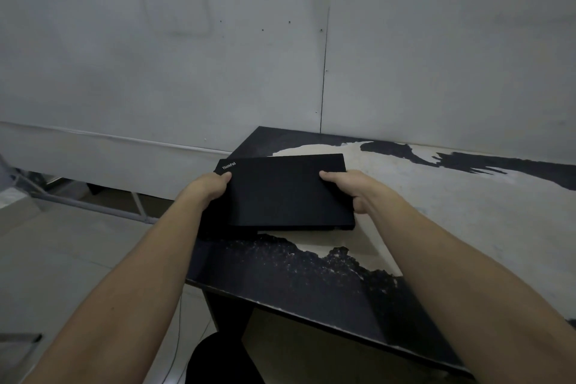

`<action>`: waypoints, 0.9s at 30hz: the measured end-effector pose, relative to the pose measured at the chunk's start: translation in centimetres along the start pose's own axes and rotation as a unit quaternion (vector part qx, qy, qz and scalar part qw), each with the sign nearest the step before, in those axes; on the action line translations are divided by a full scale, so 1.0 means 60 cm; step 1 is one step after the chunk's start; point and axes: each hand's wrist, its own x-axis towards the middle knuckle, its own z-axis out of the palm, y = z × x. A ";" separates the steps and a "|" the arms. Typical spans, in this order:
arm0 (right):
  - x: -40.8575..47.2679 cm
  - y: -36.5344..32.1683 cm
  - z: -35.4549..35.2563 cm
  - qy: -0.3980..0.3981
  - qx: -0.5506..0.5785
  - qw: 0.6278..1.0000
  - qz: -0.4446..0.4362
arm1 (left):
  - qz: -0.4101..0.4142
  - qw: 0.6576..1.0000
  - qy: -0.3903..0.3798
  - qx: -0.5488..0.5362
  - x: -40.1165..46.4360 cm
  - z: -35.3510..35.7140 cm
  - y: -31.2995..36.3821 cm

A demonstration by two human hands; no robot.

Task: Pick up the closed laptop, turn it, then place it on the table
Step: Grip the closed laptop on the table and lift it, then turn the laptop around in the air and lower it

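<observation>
A closed black laptop (282, 193) with a small logo at its far left corner sits at the left end of a worn black table (311, 277) with large patches of bare pale surface. My left hand (208, 187) grips the laptop's left edge, thumb on the lid. On the right edge, my right hand (352, 188) holds it the same way. The laptop's near edge casts a shadow on the table; whether it is lifted or resting, I cannot tell.
A pale wall (280, 40) stands directly behind the table. Left of the table is open floor (62, 259) with a metal frame (93, 206) along the wall. The tabletop stretches away to the right. A dark rounded object (218, 358) sits below the table's front edge.
</observation>
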 end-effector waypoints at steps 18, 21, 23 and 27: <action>-0.037 -0.002 -0.046 0.088 0.233 0.963 -0.102 | 0.043 0.991 0.123 -0.020 -0.014 0.010 0.056; -0.033 0.005 -0.037 0.127 0.278 0.945 -0.113 | 0.002 0.979 0.123 -0.161 -0.031 0.030 0.069; -0.030 0.010 -0.030 0.156 0.306 0.932 -0.116 | -0.031 0.952 0.075 -0.295 -0.043 0.052 0.084; -0.029 0.010 -0.016 0.201 0.342 0.909 -0.130 | -0.008 0.885 -0.063 -0.461 -0.075 0.103 0.129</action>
